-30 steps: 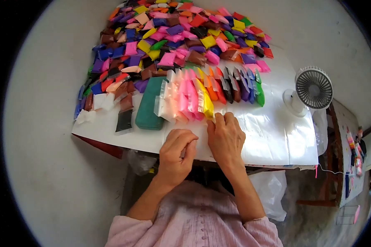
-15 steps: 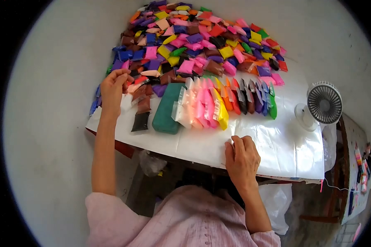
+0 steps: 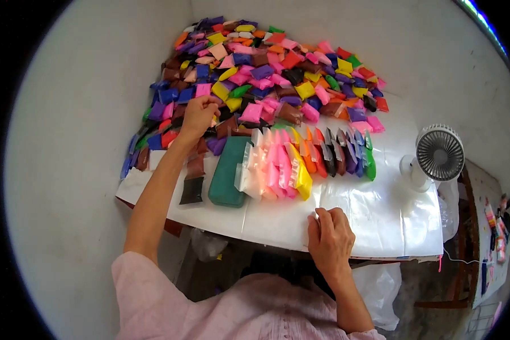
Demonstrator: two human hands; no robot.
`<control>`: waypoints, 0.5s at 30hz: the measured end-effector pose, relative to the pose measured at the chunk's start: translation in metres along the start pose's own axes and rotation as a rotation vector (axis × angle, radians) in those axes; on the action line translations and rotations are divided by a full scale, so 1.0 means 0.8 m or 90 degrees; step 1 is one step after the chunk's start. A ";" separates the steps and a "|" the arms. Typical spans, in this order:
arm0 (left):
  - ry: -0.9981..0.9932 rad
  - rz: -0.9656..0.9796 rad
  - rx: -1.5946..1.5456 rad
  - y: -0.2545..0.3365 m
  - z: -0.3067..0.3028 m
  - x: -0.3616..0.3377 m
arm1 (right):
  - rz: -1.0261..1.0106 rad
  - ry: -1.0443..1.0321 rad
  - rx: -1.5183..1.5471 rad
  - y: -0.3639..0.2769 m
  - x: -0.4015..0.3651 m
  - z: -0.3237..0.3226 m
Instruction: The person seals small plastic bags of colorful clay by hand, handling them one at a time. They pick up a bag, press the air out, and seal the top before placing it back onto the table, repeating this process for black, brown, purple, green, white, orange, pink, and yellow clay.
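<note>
My left hand [image 3: 200,118] reaches over the left part of a big pile of small clear packets [image 3: 260,72] in many colours. Its fingers are bent together among the packets, and what they pinch, if anything, is hidden. Near the table's front edge my right hand [image 3: 331,235] rests loosely curled, with nothing visible in it. Between the hands, a row of upright packets runs from white and pink [image 3: 275,170] through yellow [image 3: 303,177] to green [image 3: 370,164]. The row's left end leans by a dark green block [image 3: 228,175]. A black packet [image 3: 191,190] and a brown packet [image 3: 195,165] lie left of the block.
A small white fan [image 3: 439,153] stands at the table's right side. White sheeting [image 3: 379,221] covers the tabletop. Walls rise on the left and behind the pile. A plastic bag [image 3: 378,292] hangs below the front edge, and another table [image 3: 493,249] stands at the far right.
My left hand has moved right and further over the pile from its left edge. My right hand stays in place on the table. The whole view has tilted slightly upward.
</note>
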State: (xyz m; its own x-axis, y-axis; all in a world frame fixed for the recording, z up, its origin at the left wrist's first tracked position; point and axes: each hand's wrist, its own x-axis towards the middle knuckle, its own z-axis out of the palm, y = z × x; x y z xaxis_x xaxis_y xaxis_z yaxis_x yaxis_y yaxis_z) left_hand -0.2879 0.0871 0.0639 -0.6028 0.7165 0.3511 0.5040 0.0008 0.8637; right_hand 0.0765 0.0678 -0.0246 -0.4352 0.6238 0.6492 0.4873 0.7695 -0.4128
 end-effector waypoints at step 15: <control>-0.017 0.181 0.180 -0.035 0.052 0.092 | 0.010 -0.003 0.007 -0.002 0.002 -0.002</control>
State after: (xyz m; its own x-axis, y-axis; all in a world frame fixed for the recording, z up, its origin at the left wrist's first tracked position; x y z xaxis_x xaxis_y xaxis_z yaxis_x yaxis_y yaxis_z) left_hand -0.3207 0.1684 0.0503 -0.4005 0.7339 0.5486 0.8007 -0.0107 0.5990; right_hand 0.0762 0.0675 -0.0217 -0.4313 0.6371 0.6388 0.4865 0.7605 -0.4301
